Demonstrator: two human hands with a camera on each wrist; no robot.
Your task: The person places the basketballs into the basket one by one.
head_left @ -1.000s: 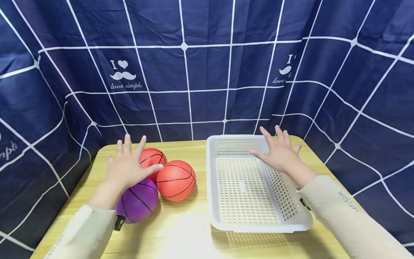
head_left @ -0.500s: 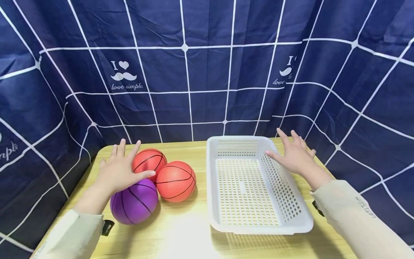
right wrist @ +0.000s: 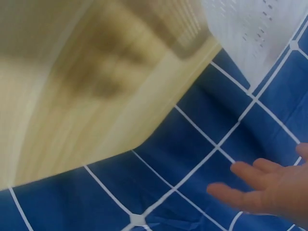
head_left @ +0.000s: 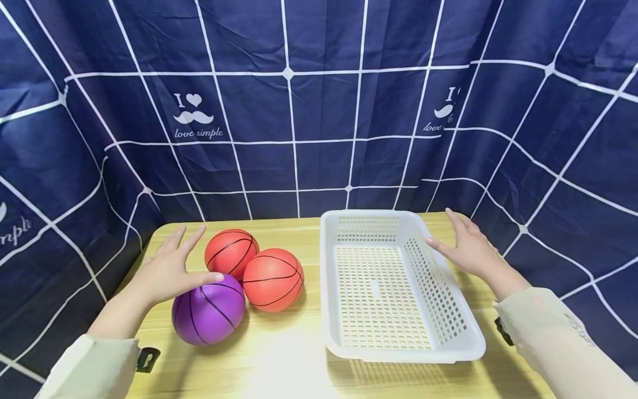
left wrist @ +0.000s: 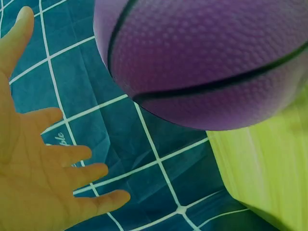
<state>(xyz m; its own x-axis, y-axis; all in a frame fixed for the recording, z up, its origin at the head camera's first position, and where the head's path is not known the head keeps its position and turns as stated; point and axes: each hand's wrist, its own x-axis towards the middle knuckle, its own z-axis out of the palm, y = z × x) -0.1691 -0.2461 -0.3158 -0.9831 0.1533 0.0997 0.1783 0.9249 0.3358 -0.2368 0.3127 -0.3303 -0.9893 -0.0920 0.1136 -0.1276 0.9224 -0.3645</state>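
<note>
A purple toy basketball (head_left: pixel 209 311) lies at the left of the table, with two red ones, a rear red basketball (head_left: pixel 231 250) and a nearer red basketball (head_left: pixel 273 280), close beside it. My left hand (head_left: pixel 166 271) hovers at the purple ball's left, fingers spread. In the left wrist view a gap shows between that hand (left wrist: pixel 53 173) and the purple ball (left wrist: pixel 207 62). To the right stands a white perforated plastic basket (head_left: pixel 326 310) with nothing in it. Just outside its right wall is my right hand (head_left: pixel 471 249), fingers extended and holding nothing.
A pale wood-grain table (head_left: pixel 279 366) bears the balls and basket. Dark blue cloth (head_left: pixel 319 111) with white grid lines hangs behind it and on both sides. Between the balls and the basket lies a strip of tabletop.
My left hand has moved left and toward me, off from above the purple ball. My right hand has shifted right, from over the basket to outside its wall. Balls and basket stay put.
</note>
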